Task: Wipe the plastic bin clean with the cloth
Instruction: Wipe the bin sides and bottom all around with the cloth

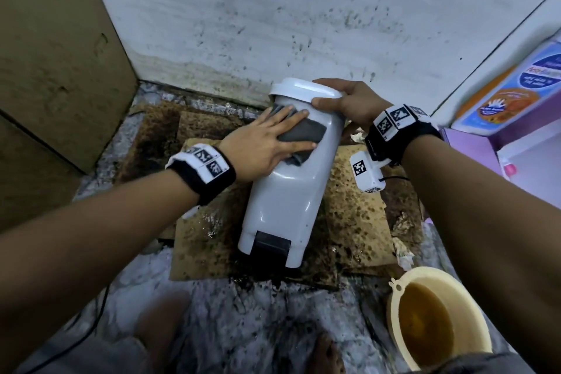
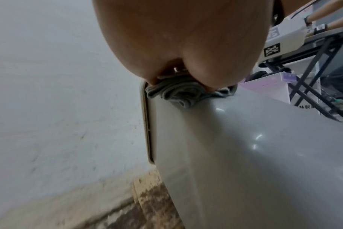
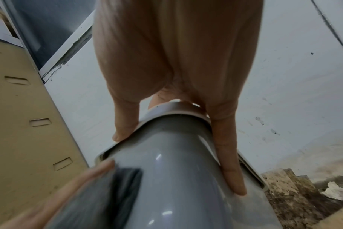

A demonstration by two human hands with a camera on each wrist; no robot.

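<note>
leaning tilted on one stained brown cardboard sheet (image 1: pixel 358 222) on the floor, the one light grey plastic bin (image 1: pixel 291 191) has its top toward the speckled white wall (image 1: pixel 303 9) and its base toward the person. one white lid (image 1: pixel 303 88) sits on its top, and one black pedal (image 1: pixel 271 244) juts from its base.

the left hand (image 1: pixel 261 146) lies flat with its fingers straight and a little spread, pressing one folded dark grey cloth (image 1: pixel 303 136) against the bin's upper side just under the lid; in the left wrist view the cloth (image 2: pixel 178 93) bunches in folds beneath the palm, touching the bin (image 2: pixel 245 155). the hand is not curled round the cloth, only pressing it.

the right hand (image 1: pixel 346 100) clamps the top of the bin, thumb on the near side below the lid and fingers over the lid's far edge. the right wrist view shows two of its fingers (image 3: pixel 229 170) lying down along the bin's (image 3: pixel 166 186) wall and the lid's rim, on either side.

one cream round plastic tub (image 1: pixel 394 313) holding brownish water stands on the floor at the lower right, well apart from the bin. one tall brown cardboard box (image 1: pixel 60 70) stands at the left against the wall. each wrist carries one black band with printed markers. one crumpled white scrap (image 3: pixel 335 192) lies on the cardboard to the right of the bin.
</note>
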